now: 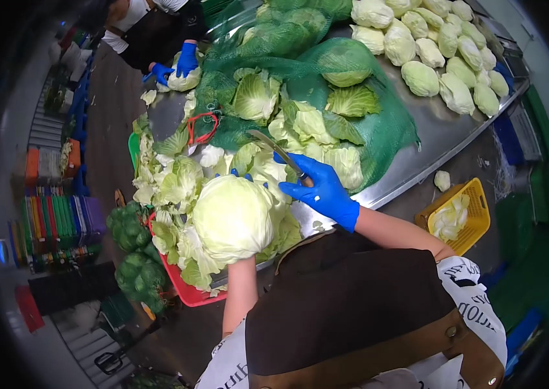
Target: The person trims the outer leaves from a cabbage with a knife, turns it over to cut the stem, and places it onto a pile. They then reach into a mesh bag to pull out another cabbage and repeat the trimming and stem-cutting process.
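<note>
A pale, trimmed cabbage (233, 218) rests in my left hand (242, 175); only the blue-gloved fingertips show past its far edge. To its right, my right hand (322, 189), also in a blue glove, is closed around the handle of a knife (279, 150). The curved blade points up and left, apart from the cabbage. Loose outer leaves (180, 185) lie heaped beneath and left of the cabbage, over a red crate (187, 292). Beyond my hands, more leaves and whole cabbages (346, 65) lie on and inside green mesh netting (391, 123).
Trimmed cabbages (420, 79) are piled on the metal table (433, 146) at the far right. A yellow basket (477, 220) with leaves stands on the floor at right. Across the table, a co-worker's blue-gloved hands (187, 59) touch another cabbage. Netted cabbages (140, 275) sit at lower left.
</note>
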A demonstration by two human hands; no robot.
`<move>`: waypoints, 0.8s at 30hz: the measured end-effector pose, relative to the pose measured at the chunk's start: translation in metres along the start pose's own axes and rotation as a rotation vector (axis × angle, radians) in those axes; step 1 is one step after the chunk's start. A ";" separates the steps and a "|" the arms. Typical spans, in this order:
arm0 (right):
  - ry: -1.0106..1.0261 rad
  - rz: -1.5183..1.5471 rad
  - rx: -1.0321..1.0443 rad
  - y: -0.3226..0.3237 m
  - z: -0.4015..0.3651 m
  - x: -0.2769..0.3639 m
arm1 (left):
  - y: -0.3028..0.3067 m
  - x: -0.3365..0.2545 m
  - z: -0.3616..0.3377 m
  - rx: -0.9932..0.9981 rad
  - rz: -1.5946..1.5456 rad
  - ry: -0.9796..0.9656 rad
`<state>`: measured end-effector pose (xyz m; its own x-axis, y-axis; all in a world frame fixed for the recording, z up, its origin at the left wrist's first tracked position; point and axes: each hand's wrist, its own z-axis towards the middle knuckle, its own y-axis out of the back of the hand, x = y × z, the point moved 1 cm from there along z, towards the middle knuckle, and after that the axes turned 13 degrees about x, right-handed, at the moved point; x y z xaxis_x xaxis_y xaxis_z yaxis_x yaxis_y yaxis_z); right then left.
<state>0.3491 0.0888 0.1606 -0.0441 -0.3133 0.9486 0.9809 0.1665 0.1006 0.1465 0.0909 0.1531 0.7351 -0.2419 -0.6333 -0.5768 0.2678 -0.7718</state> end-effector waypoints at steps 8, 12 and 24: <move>-0.379 0.383 0.378 -0.031 0.006 0.016 | -0.014 -0.010 -0.007 0.004 -0.035 0.028; -0.542 0.808 0.278 -0.021 -0.002 0.019 | -0.018 -0.020 -0.012 0.074 -0.003 0.238; -0.510 0.606 -0.442 0.024 -0.116 -0.002 | 0.052 0.093 -0.044 0.061 -0.130 0.778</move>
<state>0.3950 -0.0150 0.1262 0.5277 0.1803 0.8301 0.8421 -0.2392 -0.4834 0.1690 0.0412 0.0510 0.3224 -0.8514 -0.4138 -0.4663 0.2376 -0.8521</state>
